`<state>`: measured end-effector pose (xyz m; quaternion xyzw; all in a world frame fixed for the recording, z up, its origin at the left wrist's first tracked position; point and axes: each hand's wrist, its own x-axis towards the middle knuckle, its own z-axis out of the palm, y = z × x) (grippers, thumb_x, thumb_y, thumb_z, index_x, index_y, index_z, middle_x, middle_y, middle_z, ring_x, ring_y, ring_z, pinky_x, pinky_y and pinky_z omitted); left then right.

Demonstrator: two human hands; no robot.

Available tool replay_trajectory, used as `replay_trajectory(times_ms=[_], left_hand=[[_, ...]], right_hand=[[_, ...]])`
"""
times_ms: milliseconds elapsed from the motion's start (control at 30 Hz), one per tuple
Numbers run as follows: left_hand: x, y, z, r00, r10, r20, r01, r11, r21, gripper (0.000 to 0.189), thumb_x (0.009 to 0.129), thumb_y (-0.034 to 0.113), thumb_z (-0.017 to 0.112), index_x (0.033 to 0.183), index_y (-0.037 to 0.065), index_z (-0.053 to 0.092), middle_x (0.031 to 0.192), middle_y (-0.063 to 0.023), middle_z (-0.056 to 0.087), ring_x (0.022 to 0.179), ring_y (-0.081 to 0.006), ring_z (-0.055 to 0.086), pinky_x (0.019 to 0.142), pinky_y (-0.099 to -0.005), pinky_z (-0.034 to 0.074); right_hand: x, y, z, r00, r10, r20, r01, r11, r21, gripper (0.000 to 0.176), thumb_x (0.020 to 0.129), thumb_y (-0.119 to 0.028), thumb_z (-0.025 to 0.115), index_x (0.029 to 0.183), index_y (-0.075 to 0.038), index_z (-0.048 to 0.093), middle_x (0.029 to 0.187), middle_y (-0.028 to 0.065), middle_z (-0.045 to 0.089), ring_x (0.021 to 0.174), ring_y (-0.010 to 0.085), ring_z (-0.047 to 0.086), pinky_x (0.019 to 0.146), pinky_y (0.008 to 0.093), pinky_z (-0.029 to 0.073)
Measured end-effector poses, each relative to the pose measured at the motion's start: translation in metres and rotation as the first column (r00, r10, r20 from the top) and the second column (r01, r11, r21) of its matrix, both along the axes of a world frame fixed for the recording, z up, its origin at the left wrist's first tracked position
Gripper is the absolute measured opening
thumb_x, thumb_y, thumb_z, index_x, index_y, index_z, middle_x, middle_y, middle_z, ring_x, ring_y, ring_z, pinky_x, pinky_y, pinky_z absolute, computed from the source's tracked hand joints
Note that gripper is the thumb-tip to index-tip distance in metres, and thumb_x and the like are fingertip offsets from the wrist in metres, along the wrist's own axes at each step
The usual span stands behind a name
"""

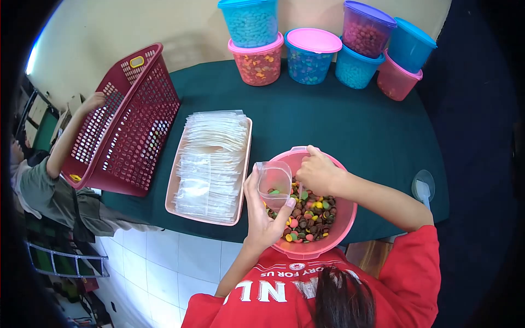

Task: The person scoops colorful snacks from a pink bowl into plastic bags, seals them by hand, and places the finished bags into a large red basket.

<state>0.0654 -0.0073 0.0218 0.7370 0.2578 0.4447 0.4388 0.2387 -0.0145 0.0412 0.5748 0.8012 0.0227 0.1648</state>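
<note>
My left hand (261, 216) holds a clear plastic pouch (274, 180) with its mouth spread wide, above the left side of a pink bowl (348, 218). Round candies (311, 221) in brown, green, yellow, pink and red fill the bottom of this bowl. Over the bowl's far side, my right hand (319, 172) is closed with the thumb side up. A pale, see-through sliver shows below its fingers, but I cannot make out what it is. Left of the bowl stands a pink tray (249, 158) packed with stacked clear pouches (210, 175).
A maroon laundry-style basket (136, 131) stands at the table's left, with another person's hand (94, 102) at its rim. Lidded tubs of candy (309, 63) line the back, some stacked. A clear scoop (423, 188) lies near the right edge of the green-covered table (290, 123).
</note>
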Motion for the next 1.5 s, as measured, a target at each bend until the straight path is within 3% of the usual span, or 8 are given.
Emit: replay_trajectory(times_ms=[267, 367, 533, 700, 900, 1300, 1367, 1500], left_hand=[[0.001, 0.001, -0.002, 0.999, -0.049, -0.022, 0.048, 0.998, -0.031, 0.077, 0.071, 0.015, 0.06, 0.131, -0.003, 0.015, 0.124, -0.0183, 0.029, 0.117, -0.0275, 0.033, 0.097, -0.0386, 0.027], [0.003, 0.0, 0.005, 0.997, -0.053, -0.057, 0.053, 0.999, -0.007, 0.078, 0.07, 0.015, 0.06, 0.131, -0.004, 0.015, 0.123, -0.0184, 0.03, 0.118, -0.0276, 0.032, 0.097, -0.0385, 0.026], [0.002, 0.002, 0.002, 0.997, -0.055, -0.055, 0.055, 0.998, -0.004, 0.078, 0.071, 0.015, 0.063, 0.13, -0.005, 0.016, 0.121, -0.0195, 0.03, 0.115, -0.0289, 0.033, 0.096, -0.0381, 0.027], [0.002, 0.002, -0.001, 0.997, -0.071, -0.009, 0.071, 0.997, -0.019, 0.078, 0.071, 0.015, 0.066, 0.128, -0.006, 0.018, 0.118, -0.0209, 0.031, 0.112, -0.0305, 0.033, 0.094, -0.0378, 0.027], [0.002, 0.002, -0.003, 0.998, -0.067, -0.014, 0.067, 0.997, -0.038, 0.078, 0.071, 0.015, 0.066, 0.128, -0.007, 0.018, 0.118, -0.0205, 0.031, 0.112, -0.0304, 0.033, 0.095, -0.0381, 0.026], [0.002, 0.001, -0.007, 0.999, -0.037, -0.016, 0.036, 0.996, -0.086, 0.077, 0.073, 0.017, 0.063, 0.13, -0.005, 0.016, 0.124, -0.0187, 0.028, 0.116, -0.0285, 0.032, 0.096, -0.038, 0.026], [0.004, 0.0, -0.009, 0.974, -0.03, 0.225, 0.08, 0.973, -0.218, 0.077, 0.074, 0.018, 0.063, 0.131, -0.003, 0.016, 0.124, -0.0177, 0.029, 0.114, -0.0276, 0.034, 0.095, -0.0373, 0.028], [0.002, -0.002, -0.008, 0.935, 0.025, 0.354, 0.084, 0.954, -0.288, 0.079, 0.073, 0.019, 0.065, 0.131, -0.002, 0.016, 0.123, -0.017, 0.031, 0.112, -0.0266, 0.037, 0.093, -0.0368, 0.031]], right_hand=[[0.005, -0.02, 0.009, 0.998, -0.03, -0.054, 0.022, 0.988, -0.153, 0.014, 0.058, -0.024, 0.069, 0.066, -0.014, 0.064, 0.059, 0.0019, 0.058, 0.071, 0.0164, 0.056, 0.077, 0.0332, 0.031], [0.01, -0.031, 0.013, 0.994, -0.074, -0.082, 0.062, 0.988, -0.14, 0.028, 0.049, -0.031, 0.076, 0.062, -0.011, 0.062, 0.06, 0.0019, 0.059, 0.07, 0.0159, 0.057, 0.079, 0.0317, 0.03], [0.007, -0.048, 0.004, 0.985, -0.038, -0.167, 0.0, 0.975, -0.222, 0.026, 0.052, -0.028, 0.074, 0.064, -0.01, 0.061, 0.061, 0.005, 0.059, 0.068, 0.0186, 0.057, 0.076, 0.0322, 0.031], [0.016, -0.045, 0.006, 0.913, -0.168, -0.372, 0.006, 0.917, -0.398, 0.018, 0.064, -0.024, 0.065, 0.071, -0.008, 0.062, 0.06, 0.007, 0.057, 0.065, 0.0218, 0.056, 0.075, 0.0347, 0.03], [0.012, -0.05, -0.02, 0.831, -0.293, -0.472, -0.063, 0.794, -0.604, 0.024, 0.075, -0.013, 0.047, 0.098, -0.008, 0.052, 0.072, 0.0095, 0.055, 0.075, 0.0228, 0.051, 0.073, 0.0363, 0.025], [0.038, -0.044, 0.0, 0.68, -0.284, -0.676, -0.161, 0.842, -0.515, 0.019, 0.082, -0.021, 0.044, 0.093, -0.009, 0.054, 0.076, 0.0072, 0.057, 0.077, 0.0199, 0.05, 0.081, 0.036, 0.025], [0.042, -0.046, 0.012, 0.606, -0.265, -0.75, -0.153, 0.886, -0.437, 0.018, 0.082, -0.021, 0.043, 0.085, -0.009, 0.056, 0.071, 0.0064, 0.057, 0.07, 0.019, 0.052, 0.078, 0.035, 0.029], [0.049, -0.051, 0.058, 0.582, -0.2, -0.788, -0.084, 0.95, -0.302, 0.017, 0.086, -0.018, 0.04, 0.086, -0.011, 0.056, 0.077, -0.0011, 0.056, 0.076, 0.0134, 0.05, 0.083, 0.0317, 0.025]])
